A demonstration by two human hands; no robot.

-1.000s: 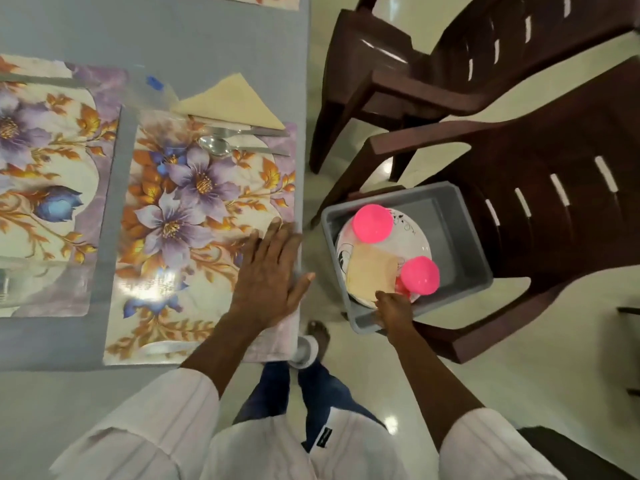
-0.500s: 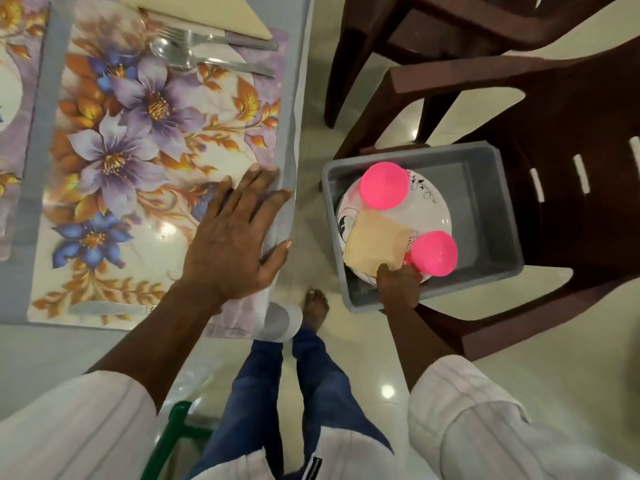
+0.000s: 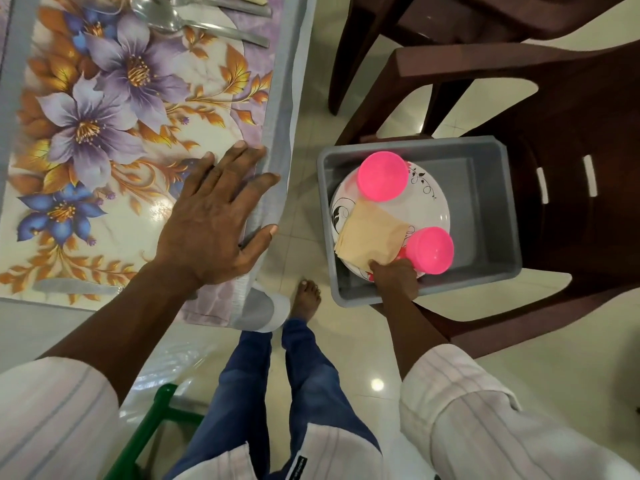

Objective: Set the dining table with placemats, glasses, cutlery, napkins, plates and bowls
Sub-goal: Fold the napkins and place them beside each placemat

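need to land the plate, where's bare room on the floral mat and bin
Free: middle of the mat, between spoon, fork and left hand; right side of the bin, between plate and wall. Crowded: the plate, with two pink bowls, napkin, right hand.

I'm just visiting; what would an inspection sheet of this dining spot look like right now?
Surface: table, grey cloth; floral placemat laid.
Job's things: spoon and fork at placemat's far end; grey tub on a brown chair holds plate, two pink bowls, folded napkin.
Clutter: nothing seen.
Grips: left hand flat on placemat; right hand at plate's near rim, hold unclear.
Cables: nothing seen.
Surroundings: another chair, tiled floor, green frame.
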